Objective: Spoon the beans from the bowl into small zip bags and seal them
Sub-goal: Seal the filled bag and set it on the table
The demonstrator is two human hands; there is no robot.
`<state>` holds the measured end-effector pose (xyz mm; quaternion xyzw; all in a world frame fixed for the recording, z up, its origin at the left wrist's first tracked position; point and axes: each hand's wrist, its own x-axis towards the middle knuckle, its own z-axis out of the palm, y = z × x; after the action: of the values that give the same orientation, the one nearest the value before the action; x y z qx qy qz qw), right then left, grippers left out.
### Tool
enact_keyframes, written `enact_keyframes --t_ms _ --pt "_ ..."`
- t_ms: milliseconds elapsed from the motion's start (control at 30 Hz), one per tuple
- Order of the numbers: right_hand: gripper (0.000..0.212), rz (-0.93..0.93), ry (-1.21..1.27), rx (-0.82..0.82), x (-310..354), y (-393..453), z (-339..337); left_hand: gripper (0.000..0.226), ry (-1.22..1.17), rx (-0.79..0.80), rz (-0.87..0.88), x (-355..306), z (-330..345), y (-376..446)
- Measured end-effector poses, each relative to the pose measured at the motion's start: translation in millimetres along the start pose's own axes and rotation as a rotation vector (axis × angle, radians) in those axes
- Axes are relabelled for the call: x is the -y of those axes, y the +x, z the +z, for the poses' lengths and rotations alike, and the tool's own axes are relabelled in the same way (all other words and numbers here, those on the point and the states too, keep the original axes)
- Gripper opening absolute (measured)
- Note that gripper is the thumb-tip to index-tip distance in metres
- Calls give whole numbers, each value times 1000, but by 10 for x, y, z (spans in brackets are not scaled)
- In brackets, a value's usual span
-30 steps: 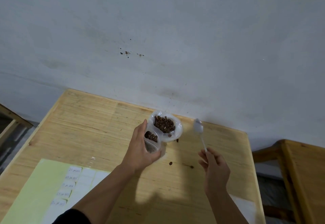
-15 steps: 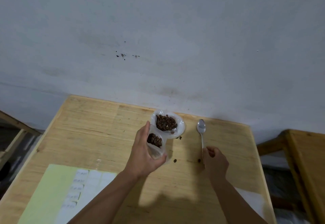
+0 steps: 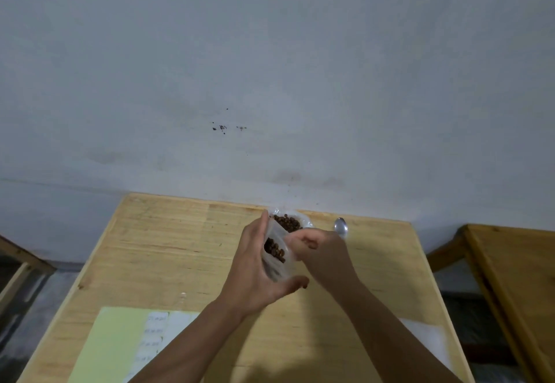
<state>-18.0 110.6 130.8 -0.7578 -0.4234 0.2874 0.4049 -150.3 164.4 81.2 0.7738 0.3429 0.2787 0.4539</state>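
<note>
My left hand (image 3: 255, 265) holds the small zip bag (image 3: 277, 258) upright above the middle of the desk (image 3: 168, 247), palm along its side and thumb curled under its lower end, so the bag is cradled rather than squeezed. A clump of brown beans (image 3: 274, 250) shows through the clear plastic. A moment ago my right hand (image 3: 318, 250) was laying the spoon (image 3: 341, 228) down; now the spoon lies alone by the far edge of the desk, towards the right corner, and that hand has come across to the bag, its fingers bent against the bag's right side near the mouth. Whether they already pinch the plastic I cannot tell. The bowl (image 3: 289, 220) with the rest of the beans sits at the far edge, just behind the bag. I take this to mean the filling of this bag is over and sealing is about to begin: next I would press the zip strip together along the top, keeping the bag upright so nothing spills. Near the front left corner lies a pale green sheet (image 3: 114, 343) with small white labels (image 3: 156, 331).
</note>
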Motion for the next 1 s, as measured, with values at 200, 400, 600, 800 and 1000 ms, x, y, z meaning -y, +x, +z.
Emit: enact_keyframes --t_ms 200,400,600,800,1000 --pt "13 -85 5 71 287 5 -64 83 -24 -129 29 -51 -322 2" --pt "13 -36 268 43 395 -192 -60 27 -298 -316 -39 -166 -484 -32" --pt "32 -138 351 -203 327 -408 113 29 -457 -374 -77 -162 -552 -99" --pt "22 -372 137 -245 426 -428 25 33 -232 -293 123 -204 -709 -135" --pt "20 -305 225 -228 462 -431 57 36 -146 -313 263 -282 -825 -114"
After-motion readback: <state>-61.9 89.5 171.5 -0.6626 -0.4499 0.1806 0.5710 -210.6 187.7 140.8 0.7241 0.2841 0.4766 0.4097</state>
